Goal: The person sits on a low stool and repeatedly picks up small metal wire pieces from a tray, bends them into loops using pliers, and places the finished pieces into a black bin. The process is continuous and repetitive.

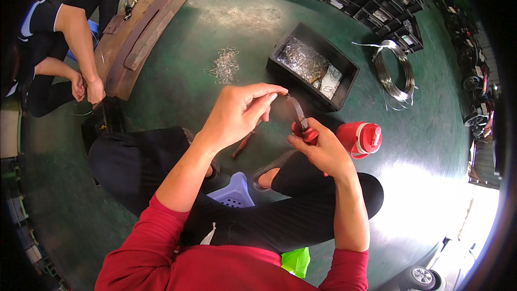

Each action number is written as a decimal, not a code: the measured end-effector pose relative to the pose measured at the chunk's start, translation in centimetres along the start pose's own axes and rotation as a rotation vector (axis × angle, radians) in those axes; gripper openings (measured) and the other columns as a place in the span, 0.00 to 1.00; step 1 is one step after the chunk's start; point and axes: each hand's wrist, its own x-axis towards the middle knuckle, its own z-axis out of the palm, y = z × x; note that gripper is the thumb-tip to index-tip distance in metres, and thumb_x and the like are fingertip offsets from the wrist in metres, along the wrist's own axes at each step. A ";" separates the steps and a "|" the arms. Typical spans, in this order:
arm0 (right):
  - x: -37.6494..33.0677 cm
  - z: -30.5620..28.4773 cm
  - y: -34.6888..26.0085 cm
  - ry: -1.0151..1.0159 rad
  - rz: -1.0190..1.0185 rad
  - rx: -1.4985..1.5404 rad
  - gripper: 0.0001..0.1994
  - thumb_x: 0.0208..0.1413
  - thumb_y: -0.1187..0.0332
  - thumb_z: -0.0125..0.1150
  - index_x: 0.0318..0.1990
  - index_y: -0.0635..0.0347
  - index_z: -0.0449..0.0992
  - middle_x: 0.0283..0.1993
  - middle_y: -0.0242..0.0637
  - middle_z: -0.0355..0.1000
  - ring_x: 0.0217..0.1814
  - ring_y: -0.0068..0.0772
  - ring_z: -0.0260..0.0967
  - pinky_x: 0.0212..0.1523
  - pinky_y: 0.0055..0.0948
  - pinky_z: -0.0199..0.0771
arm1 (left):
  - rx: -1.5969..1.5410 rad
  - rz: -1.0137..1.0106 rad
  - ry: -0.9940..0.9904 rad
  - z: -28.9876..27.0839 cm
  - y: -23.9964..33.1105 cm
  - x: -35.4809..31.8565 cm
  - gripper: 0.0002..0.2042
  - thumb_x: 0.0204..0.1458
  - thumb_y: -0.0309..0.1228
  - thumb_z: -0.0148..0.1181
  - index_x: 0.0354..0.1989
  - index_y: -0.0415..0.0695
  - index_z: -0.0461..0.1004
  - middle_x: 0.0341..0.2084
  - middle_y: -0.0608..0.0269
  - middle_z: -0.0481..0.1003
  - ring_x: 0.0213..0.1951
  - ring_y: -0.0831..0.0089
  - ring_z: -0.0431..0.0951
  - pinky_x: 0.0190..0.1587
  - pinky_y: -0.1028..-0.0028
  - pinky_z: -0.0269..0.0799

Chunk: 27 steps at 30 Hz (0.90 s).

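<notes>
In front of me, at the middle of the view, my left hand (232, 112) pinches a small, thin piece of wire (284, 94) between thumb and forefinger; most of it is hidden by the fingertips. Closed around the red handles of a pair of pliers (297, 111) is my right hand (326, 152). The dark jaws point up and to the left, right beside the left fingertips. Whether the jaws grip the wire cannot be told. A heap of small bent wire pieces (223, 65) lies on the green floor beyond my left hand.
Beyond my hands stands a black crate (349, 87) holding many wire pieces. A wire coil (379, 70) and a red jug (368, 138) are at the right. Stacked black crates (371, 8) stand behind. At the left, a co-worker's hands (96, 90) work beside a rusty metal beam (141, 19).
</notes>
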 end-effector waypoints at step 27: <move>0.3 1.2 0.7 0.515 -0.234 -0.572 0.16 0.44 0.75 0.65 0.41 0.61 0.68 0.39 0.45 0.71 0.45 0.53 0.69 0.44 0.48 0.70 | -0.407 -0.333 -0.086 0.0 -1.2 0.2 0.25 0.63 0.44 0.52 0.13 0.45 0.68 0.10 0.75 0.60 0.15 0.86 0.54 0.19 0.80 0.45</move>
